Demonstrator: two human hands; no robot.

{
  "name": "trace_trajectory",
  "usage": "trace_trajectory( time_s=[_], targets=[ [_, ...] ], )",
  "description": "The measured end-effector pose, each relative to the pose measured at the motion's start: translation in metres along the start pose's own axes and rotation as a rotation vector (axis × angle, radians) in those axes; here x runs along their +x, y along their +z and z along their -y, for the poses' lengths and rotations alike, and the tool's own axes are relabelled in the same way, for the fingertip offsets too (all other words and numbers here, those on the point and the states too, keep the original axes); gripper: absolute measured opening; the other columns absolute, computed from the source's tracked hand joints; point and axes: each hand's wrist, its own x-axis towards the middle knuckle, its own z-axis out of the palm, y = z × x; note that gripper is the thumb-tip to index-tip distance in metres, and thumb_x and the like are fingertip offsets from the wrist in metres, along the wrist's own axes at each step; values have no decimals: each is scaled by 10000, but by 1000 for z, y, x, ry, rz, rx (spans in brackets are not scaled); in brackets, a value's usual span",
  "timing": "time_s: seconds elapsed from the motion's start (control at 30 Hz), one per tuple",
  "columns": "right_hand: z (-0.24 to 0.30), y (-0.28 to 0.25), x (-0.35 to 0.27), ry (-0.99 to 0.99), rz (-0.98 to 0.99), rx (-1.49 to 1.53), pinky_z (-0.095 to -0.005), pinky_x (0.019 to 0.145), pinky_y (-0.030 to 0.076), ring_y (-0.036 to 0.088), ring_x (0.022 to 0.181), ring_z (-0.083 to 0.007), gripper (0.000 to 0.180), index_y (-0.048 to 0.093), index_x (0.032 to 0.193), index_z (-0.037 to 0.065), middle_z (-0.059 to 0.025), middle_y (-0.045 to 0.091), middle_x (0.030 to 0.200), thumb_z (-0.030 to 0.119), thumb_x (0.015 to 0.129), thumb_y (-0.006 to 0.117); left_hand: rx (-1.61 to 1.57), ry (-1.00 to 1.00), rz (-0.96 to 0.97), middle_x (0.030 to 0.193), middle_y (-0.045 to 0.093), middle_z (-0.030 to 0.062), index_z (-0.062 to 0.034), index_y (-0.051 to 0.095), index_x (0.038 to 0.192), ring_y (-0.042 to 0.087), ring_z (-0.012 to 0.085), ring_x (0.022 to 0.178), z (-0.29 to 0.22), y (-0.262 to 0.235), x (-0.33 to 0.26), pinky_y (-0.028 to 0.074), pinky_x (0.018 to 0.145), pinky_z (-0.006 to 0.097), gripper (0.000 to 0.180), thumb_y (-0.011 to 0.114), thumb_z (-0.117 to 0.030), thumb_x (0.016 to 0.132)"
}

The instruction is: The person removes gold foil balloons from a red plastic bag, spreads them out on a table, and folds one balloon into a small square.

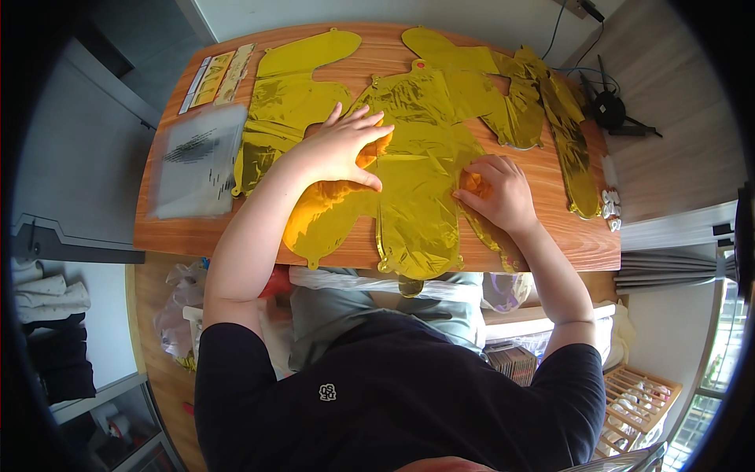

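1. A flat, crinkled gold foil piece [417, 189] lies between the hands, its long axis running toward the near edge of the desk [562, 245] and just over it.
2. Left hand [334, 153]: grip released, fingers splayed, thumb at the foil's left side.
3. Right hand [503, 190]: fingers curled by the foil's right side; whether they pinch it, I cannot tell. Neither hand is clearly nearer.

Bare left forearm [255, 204] angled inward; left hand [334, 149] palm down, fingers [377, 132] fanned. Bare right forearm [554, 271] also slanting inward; right hand [499, 189] curled, thumb [473, 203] extended leftward.
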Motion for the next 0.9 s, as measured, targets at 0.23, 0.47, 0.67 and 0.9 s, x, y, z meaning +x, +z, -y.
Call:
trace_trajectory(
  time_s=[0.23, 0.47, 0.67, 0.9],
  targets=[
    [1, 1, 2, -11, -25, -13, -420, 895, 528, 655, 1035, -302, 417, 752, 1012, 74, -68, 704, 1068, 377, 760, 887, -29, 62, -12, 1685, 338, 143, -172, 451, 1583, 213, 322, 1597, -2, 3, 0, 57, 1298, 610, 1127, 880, -658, 661],
    [-4, 4, 1, 1, -16, 8, -425, 906, 526, 651, 1037, -304, 353, 754, 1023, 72, -70, 705, 1085, 322, 800, 863, -29, 71, -25, 1684, 343, 141, -183, 453, 1583, 230, 327, 1591, -1, 4, 1, 60, 1297, 613, 1144, 884, -669, 642],
    [-3, 3, 0, -6, -26, 22, -418, 913, 522, 647, 1038, -304, 290, 755, 1041, 73, -69, 704, 1100, 265, 837, 830, -66, -37, -3, 1711, 273, 147, -184, 354, 1634, 193, 296, 1605, -1, -4, 0, 75, 1315, 547, 930, 625, -713, 919],
    [-3, 3, 0, 6, 27, 72, -435, 957, 503, 646, 1079, -334, 231, 747, 1094, 52, -109, 702, 1146, 171, 896, 752, -67, -191, -28, 1703, 273, 175, -101, 228, 1663, 224, 283, 1595, 4, -5, -2, 99, 1327, 478, 824, 467, -603, 1054]
  ],
)
